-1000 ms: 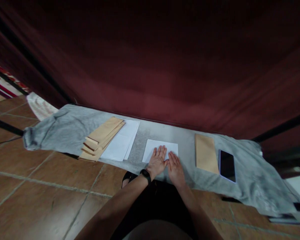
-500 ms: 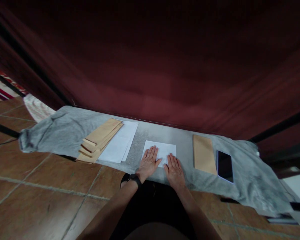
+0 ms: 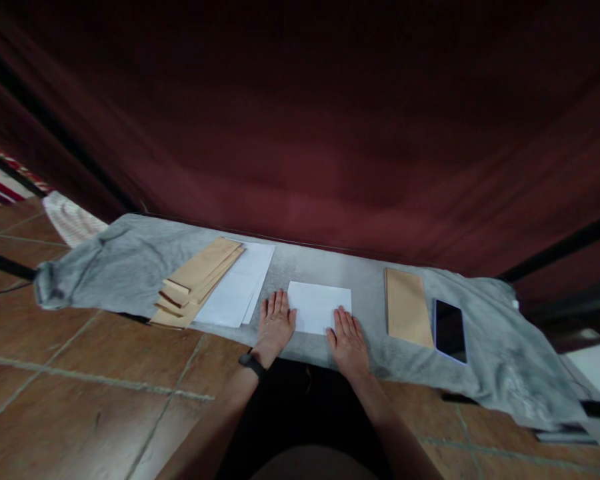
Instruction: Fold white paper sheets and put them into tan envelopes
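Observation:
A white sheet of paper (image 3: pixel 316 303), looking folded, lies flat on the grey cloth (image 3: pixel 325 265) in front of me. My left hand (image 3: pixel 277 325) rests flat at the paper's left edge, fingers stretched out on the cloth and thumb at the paper's side. Over the paper's lower right corner lies my right hand (image 3: pixel 349 343), palm down with its fingers extended. Neither hand grips anything.
Brown paper envelopes (image 3: pixel 207 267) lie in a loose pile on larger white sheets (image 3: pixel 233 293) at the left. To the right are another brown envelope (image 3: pixel 409 308) and a phone (image 3: pixel 450 330). A dark red curtain (image 3: pixel 300 167) hangs behind the cloth.
My left hand has slid left from on top of the white paper to its left edge, uncovering more of the paper. My right hand has stayed nearly in place.

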`<action>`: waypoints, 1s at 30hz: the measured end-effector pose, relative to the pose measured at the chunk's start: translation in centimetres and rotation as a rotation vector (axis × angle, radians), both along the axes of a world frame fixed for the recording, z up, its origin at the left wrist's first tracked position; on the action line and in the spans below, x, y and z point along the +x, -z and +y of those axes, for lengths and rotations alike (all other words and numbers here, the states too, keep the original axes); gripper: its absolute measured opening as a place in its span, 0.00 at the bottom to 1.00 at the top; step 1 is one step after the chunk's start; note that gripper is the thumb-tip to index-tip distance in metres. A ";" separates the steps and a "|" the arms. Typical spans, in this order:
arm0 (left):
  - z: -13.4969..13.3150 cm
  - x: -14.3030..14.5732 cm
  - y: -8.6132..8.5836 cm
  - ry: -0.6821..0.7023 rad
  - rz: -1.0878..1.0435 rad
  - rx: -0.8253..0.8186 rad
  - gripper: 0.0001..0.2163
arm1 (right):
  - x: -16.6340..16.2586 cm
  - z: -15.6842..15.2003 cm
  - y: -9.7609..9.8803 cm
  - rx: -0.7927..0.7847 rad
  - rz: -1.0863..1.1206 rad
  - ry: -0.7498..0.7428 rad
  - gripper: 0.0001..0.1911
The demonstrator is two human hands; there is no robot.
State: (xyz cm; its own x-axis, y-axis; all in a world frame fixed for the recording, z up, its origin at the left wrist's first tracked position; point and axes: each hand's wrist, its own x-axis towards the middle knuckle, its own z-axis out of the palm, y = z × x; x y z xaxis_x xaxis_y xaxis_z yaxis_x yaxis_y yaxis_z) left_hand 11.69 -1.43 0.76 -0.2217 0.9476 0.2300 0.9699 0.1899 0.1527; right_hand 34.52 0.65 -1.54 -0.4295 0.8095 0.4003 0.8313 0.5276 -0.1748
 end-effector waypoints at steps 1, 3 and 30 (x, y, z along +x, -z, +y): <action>0.2 0.7 -0.1 -0.004 -0.005 0.026 0.29 | 0.0 0.0 0.0 0.004 0.004 0.002 0.29; 0.6 2.5 -0.3 0.061 -0.023 0.048 0.29 | 0.0 -0.1 0.0 0.008 0.005 0.003 0.29; 2.4 2.9 0.3 0.165 -0.025 -0.069 0.30 | -0.2 -0.1 0.0 -0.004 0.027 0.007 0.29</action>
State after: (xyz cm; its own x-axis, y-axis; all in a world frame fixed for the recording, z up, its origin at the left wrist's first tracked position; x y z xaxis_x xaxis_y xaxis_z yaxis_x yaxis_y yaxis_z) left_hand 14.60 0.97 0.43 -0.0667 0.9849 0.1595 0.9847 0.0393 0.1696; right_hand 34.35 0.52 -1.50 -0.4128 0.8140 0.4086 0.8299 0.5210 -0.1995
